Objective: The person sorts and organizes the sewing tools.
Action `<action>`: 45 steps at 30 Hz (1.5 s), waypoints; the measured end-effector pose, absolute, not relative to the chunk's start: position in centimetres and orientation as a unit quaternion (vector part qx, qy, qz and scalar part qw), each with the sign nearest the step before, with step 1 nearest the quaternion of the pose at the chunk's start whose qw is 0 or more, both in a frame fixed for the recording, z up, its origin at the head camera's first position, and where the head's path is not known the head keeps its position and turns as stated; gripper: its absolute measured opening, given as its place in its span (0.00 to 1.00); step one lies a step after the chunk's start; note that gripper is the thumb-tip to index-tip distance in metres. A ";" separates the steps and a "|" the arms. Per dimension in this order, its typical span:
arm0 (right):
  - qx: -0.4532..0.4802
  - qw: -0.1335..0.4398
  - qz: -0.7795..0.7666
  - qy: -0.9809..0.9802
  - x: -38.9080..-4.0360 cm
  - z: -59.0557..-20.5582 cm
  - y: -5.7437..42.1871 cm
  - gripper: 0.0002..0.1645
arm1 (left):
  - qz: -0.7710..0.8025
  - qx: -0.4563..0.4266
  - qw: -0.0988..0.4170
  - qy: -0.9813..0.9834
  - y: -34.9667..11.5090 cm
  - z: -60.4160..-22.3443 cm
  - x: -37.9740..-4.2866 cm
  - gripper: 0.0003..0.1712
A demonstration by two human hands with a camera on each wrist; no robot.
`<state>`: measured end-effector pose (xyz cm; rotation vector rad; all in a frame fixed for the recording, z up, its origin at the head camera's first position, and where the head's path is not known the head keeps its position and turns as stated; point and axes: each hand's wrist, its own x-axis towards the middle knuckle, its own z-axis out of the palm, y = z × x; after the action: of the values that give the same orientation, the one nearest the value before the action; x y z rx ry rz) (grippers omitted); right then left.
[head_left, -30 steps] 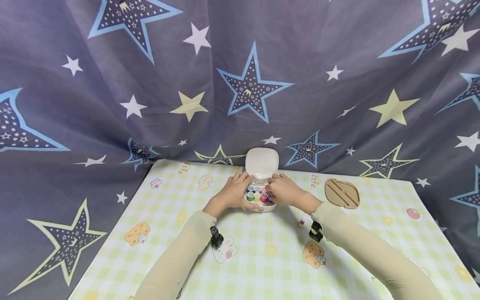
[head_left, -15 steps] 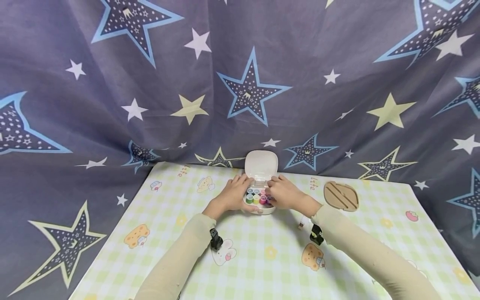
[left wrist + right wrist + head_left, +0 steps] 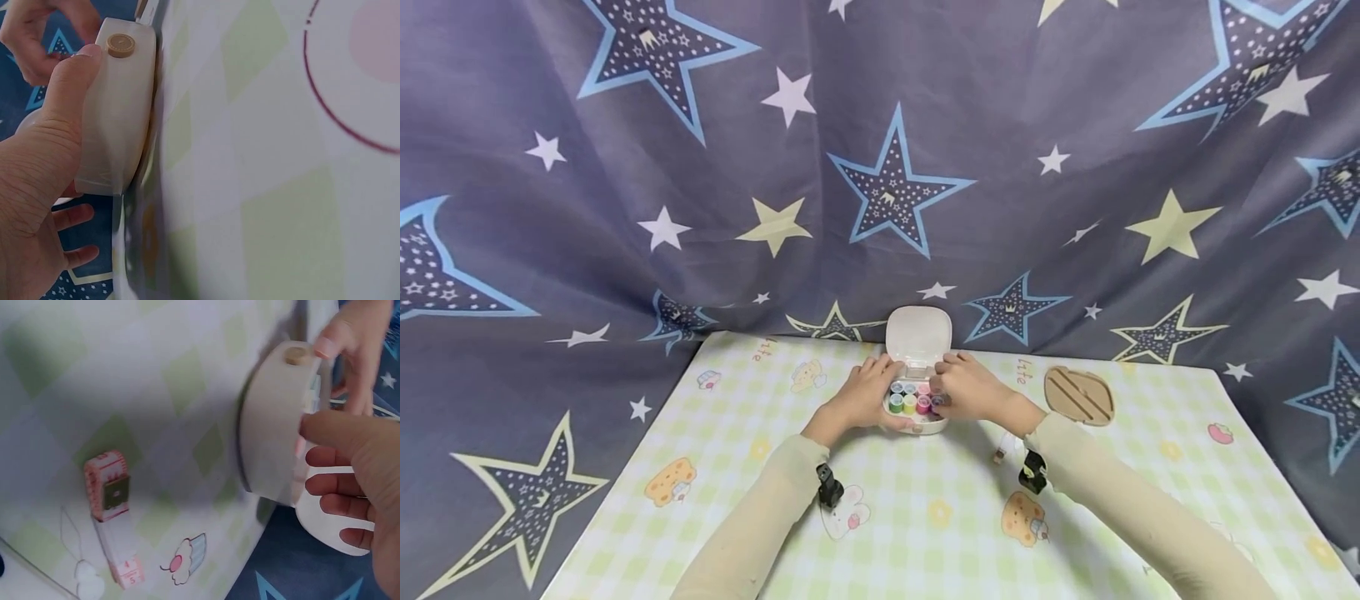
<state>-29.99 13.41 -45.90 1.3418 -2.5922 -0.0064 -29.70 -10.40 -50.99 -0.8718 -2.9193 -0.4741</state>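
Observation:
A small white sewing box stands near the back of the table with its lid raised. Inside are two rows of thread spools, among them a green spool, a yellow spool and a magenta spool. My left hand grips the box's left side, thumb along the front by the round tan button. At the right end, my right hand reaches over the rim, thumb and fingers at a dark purple spool. Its fingertips are partly hidden.
A brown slotted tray lies on the table to the right. Closer to my right wrist is a rolled tape measure with red markings. Behind the checked tablecloth hangs a star-patterned curtain.
The head view has shifted slightly. Both hands stay at the box, the right fingers moving only a little around the purple spool.

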 end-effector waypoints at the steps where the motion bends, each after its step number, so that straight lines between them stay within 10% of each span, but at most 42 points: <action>1: 0.453 0.116 0.010 -0.884 -30.1 -45.6 13.5 0.12 | -0.155 -0.282 0.031 -0.946 -10.5 -51.0 -29.8 0.62; 20: 0.273 0.242 0.117 -0.924 -32.0 -44.1 27.5 0.14 | -0.177 -0.277 0.027 -0.944 -10.4 -51.3 -30.2 0.62; 36: 0.163 0.058 0.069 -0.982 -31.2 -48.4 34.8 0.32 | -0.179 -0.270 0.019 -0.946 -10.4 -51.0 -30.4 0.61; 45: 0.143 0.046 0.080 -0.985 -30.5 -50.5 35.4 0.15 | -0.180 -0.270 0.013 -0.946 -10.3 -51.2 -29.8 0.61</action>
<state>-30.51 35.39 -50.53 0.4362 -3.0081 0.2429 -29.83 -10.34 -51.17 -0.8417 -2.9473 -0.5624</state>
